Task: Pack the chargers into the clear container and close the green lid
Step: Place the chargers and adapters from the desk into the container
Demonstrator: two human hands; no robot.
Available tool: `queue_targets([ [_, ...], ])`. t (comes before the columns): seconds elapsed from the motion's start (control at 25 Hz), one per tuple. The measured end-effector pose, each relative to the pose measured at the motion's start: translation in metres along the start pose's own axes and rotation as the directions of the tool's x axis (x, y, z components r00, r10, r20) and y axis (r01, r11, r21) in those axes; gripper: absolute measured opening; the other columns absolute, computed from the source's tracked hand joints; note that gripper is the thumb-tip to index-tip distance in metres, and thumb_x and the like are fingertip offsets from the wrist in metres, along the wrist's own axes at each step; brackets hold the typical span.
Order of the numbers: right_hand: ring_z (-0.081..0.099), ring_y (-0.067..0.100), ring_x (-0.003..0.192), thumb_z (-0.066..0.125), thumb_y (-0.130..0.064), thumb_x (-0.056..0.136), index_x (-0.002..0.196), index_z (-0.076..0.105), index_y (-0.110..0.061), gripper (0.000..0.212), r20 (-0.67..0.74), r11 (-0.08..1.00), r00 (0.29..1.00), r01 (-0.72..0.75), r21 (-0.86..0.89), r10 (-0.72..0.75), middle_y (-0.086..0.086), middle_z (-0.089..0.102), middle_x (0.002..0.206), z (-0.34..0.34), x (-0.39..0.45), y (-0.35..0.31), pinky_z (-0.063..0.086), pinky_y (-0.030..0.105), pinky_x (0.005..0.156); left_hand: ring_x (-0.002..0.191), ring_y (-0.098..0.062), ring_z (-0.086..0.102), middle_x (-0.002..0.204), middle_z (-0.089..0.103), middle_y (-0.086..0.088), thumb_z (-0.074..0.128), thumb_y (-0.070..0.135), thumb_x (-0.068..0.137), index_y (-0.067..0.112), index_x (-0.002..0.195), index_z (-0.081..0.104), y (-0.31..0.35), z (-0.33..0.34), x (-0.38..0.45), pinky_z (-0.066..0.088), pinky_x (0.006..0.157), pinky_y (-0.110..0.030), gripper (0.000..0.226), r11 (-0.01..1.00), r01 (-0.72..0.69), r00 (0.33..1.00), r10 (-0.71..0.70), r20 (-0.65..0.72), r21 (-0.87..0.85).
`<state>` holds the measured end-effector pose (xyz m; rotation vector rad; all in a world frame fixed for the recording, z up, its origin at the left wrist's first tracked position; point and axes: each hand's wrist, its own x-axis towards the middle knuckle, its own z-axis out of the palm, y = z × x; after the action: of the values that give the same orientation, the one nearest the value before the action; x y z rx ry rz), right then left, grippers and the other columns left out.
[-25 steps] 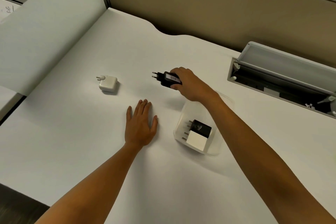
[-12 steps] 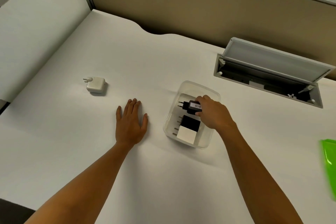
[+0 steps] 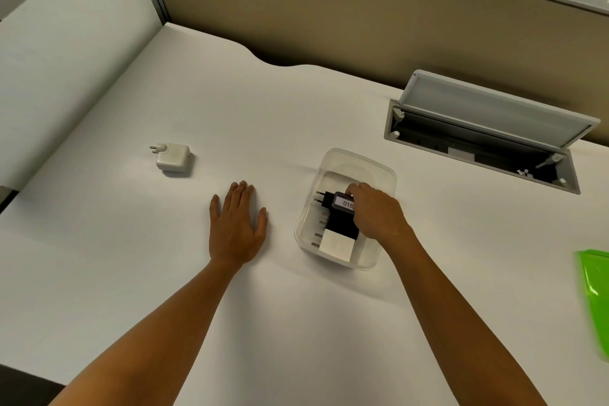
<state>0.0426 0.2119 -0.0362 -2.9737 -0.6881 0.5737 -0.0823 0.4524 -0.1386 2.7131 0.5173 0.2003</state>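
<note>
The clear container stands on the white desk right of centre. Inside it lie a black charger and a white charger, prongs pointing left. My right hand reaches into the container, gripping a black charger with a white label just above the other two. My left hand rests flat on the desk left of the container, fingers apart, holding nothing. A white charger with round prongs lies alone on the desk at the left. The green lid shows at the right edge, partly cut off.
A grey cable hatch with its flap raised is set into the desk behind and right of the container. A beige partition runs along the back, and a pale panel stands along the left side.
My right hand has carried the labelled black charger from the desk left of the container down into it. The left hand stays flat. The view has shifted, bringing the green lid in.
</note>
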Motion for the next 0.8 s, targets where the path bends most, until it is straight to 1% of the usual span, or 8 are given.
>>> queue_targets([
  [0.08, 0.058, 0.025, 0.106, 0.057, -0.012, 0.092, 0.127, 0.055, -0.018, 0.035, -0.067, 0.998, 0.998, 0.004, 0.063, 0.0, 0.004, 0.06, 0.124, 0.001, -0.002, 0.001, 0.053, 0.036, 0.081, 0.148, -0.019, 0.027, 0.155, 0.039, -0.004, 0.038, 0.047, 0.096, 0.015, 0.146, 0.038, 0.0, 0.0, 0.0, 0.012, 0.123, -0.049, 0.06, 1.0, 0.002, 1.0, -0.002, -0.003, -0.006],
  [0.16, 0.054, 0.022, 0.115, 0.055, -0.019, 0.096, 0.125, 0.058, -0.019, 0.03, -0.243, 0.975, 0.97, 0.037, 0.219, 0.018, 0.001, 0.061, 0.125, 0.001, -0.007, 0.005, 0.049, 0.033, 0.089, 0.149, -0.019, 0.026, 0.156, 0.039, -0.004, 0.039, 0.046, 0.096, 0.014, 0.146, 0.038, 0.0, -0.001, 0.0, 0.011, 0.123, -0.049, 0.059, 1.0, 0.002, 1.0, -0.002, 0.001, -0.01],
  [0.28, 0.049, 0.015, 0.118, 0.051, -0.022, 0.098, 0.12, 0.059, -0.02, 0.023, -0.543, 0.886, 0.833, 0.17, 0.432, 0.105, -0.002, 0.062, 0.121, 0.007, -0.022, 0.021, 0.041, 0.026, 0.097, 0.149, -0.019, 0.026, 0.155, 0.039, -0.004, 0.038, 0.042, 0.096, 0.014, 0.147, 0.039, 0.0, -0.002, 0.001, 0.01, 0.124, -0.049, 0.057, 1.0, -0.011, 1.0, 0.011, 0.017, -0.016],
  [0.36, 0.05, 0.013, 0.113, 0.05, -0.022, 0.099, 0.118, 0.057, -0.02, 0.021, -0.655, 0.825, 0.72, 0.213, 0.523, 0.229, -0.003, 0.062, 0.117, 0.018, -0.031, 0.035, 0.042, 0.026, 0.094, 0.147, -0.02, 0.029, 0.152, 0.043, -0.005, 0.036, 0.039, 0.094, 0.014, 0.145, 0.041, -0.002, -0.004, 0.001, 0.012, 0.123, -0.05, 0.057, 0.999, -0.014, 1.0, 0.014, 0.009, -0.032],
  [0.48, 0.055, 0.016, 0.107, 0.05, -0.021, 0.099, 0.116, 0.057, -0.018, 0.019, -0.614, 0.721, 0.665, 0.16, 0.674, 0.425, -0.002, 0.062, 0.114, 0.042, -0.041, 0.054, 0.048, 0.031, 0.09, 0.144, -0.025, 0.033, 0.148, 0.045, -0.01, 0.041, 0.034, 0.091, 0.011, 0.143, 0.041, -0.006, -0.009, 0.007, 0.015, 0.122, -0.051, 0.056, 0.996, 0.063, 0.995, -0.067, -0.069, -0.057],
  [0.6, 0.055, 0.02, 0.107, 0.05, -0.02, 0.098, 0.118, 0.056, -0.017, 0.021, -0.531, 0.707, 0.724, 0.083, 0.702, 0.441, 0.001, 0.06, 0.115, 0.066, -0.047, 0.069, 0.045, 0.026, 0.086, 0.148, -0.033, 0.026, 0.154, 0.038, -0.018, 0.046, 0.024, 0.091, 0.007, 0.146, 0.039, -0.022, -0.021, 0.025, 0.011, 0.12, -0.056, 0.058, 0.988, 0.085, 0.987, -0.065, -0.149, 0.131],
  [0.68, 0.055, 0.022, 0.109, 0.051, -0.02, 0.098, 0.12, 0.055, -0.015, 0.023, -0.491, 0.718, 0.76, 0.046, 0.694, 0.427, 0.003, 0.058, 0.118, 0.079, -0.05, 0.075, 0.043, 0.024, 0.088, 0.15, -0.037, 0.019, 0.157, 0.03, -0.022, 0.05, 0.016, 0.087, 0.005, 0.15, 0.034, -0.042, -0.036, 0.046, 0.008, 0.119, -0.059, 0.066, 0.964, 0.091, 0.988, -0.056, -0.143, 0.251],
  [0.8, 0.057, 0.024, 0.111, 0.05, -0.02, 0.099, 0.121, 0.054, -0.011, 0.025, -0.454, 0.746, 0.801, 0.016, 0.666, 0.389, 0.005, 0.057, 0.12, 0.093, -0.053, 0.078, 0.046, 0.029, 0.095, 0.152, -0.039, 0.004, 0.162, 0.016, -0.02, 0.055, 0.004, 0.081, 0.008, 0.155, 0.02, -0.078, -0.059, 0.073, 0.002, 0.119, -0.06, 0.082, 0.931, 0.188, 0.982, -0.17, -0.085, 0.313],
])
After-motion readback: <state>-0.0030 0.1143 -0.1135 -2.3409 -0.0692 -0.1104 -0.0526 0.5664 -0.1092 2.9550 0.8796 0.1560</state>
